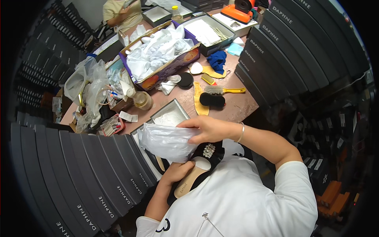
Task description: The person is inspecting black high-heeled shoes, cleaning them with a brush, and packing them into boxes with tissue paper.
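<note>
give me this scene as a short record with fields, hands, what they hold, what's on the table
left hand: grips a black shoe with a tan insole, from below
right hand: pinches a white plastic bag over the shoe's toe
shoe trim: a beaded ornament on the upper
table: brown, cluttered
on table: yellow brush, carton of white wrapping, open grey box, blue cloth
around: stacks of dark shoe boxes at both sides
other person: seated at the far end

Long dark shoe boxes (98, 177) stack left of my left hand (177, 172); a purple carton (166, 59) sits beyond.
</note>
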